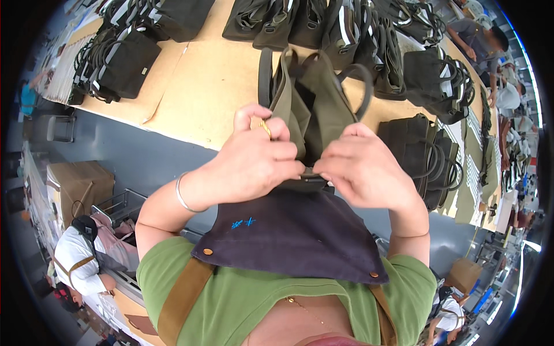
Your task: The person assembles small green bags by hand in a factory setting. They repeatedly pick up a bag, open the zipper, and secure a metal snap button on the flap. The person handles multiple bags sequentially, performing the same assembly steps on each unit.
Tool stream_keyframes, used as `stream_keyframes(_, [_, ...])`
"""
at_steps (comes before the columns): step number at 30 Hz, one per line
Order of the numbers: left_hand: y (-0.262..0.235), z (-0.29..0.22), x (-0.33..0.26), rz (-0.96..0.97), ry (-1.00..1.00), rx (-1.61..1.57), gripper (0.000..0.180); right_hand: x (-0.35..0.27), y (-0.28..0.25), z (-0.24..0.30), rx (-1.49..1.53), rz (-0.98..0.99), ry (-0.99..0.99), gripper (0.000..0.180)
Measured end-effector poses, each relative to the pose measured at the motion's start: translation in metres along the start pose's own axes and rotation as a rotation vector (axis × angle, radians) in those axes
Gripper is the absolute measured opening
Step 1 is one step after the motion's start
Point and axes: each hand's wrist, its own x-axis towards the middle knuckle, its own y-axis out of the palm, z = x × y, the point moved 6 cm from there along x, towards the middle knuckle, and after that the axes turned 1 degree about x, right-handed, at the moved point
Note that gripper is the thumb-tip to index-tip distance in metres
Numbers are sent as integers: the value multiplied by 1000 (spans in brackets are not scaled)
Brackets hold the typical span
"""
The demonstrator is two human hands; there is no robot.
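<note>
Olive bag (332, 95), mouth open, at near edge of surface (193, 95). Left hand (262, 154) and right hand (363, 164) pinch its near rim (310, 172), fingertips close together. Step looks like rim adjustment; next move likely calls for even grip.

We see olive green on the bag (332, 95) before us, with charcoal on its handles (265, 78). The T-shirt (231, 303) is a plain, leafy green; the apron (294, 230) is dark plum, with bright blue handwriting (243, 222), coppery studs (208, 252) and brown straps (184, 300). We note a gold ring (265, 128) and a silver bracelet (180, 193). The tabletop (199, 86) looks pale tan to us, the floor (144, 161) blue-grey, and the other bags (130, 66) near-black with flashes of white.
</note>
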Motion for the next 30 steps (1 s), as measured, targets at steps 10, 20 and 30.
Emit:
stream_keyframes(10, [109, 124, -90, -481, -792, -472, 59, -84, 67, -139, 241, -985, 657, 46])
stream_keyframes(20, [160, 34, -8, -21, -374, -550, 68, -42, 100, -153, 798, -1021, 580, 35])
stream_keyframes(30, [218, 61, -57, 301, -630, -789, 32, -200, 24, -118, -234, -983, 1223, 54])
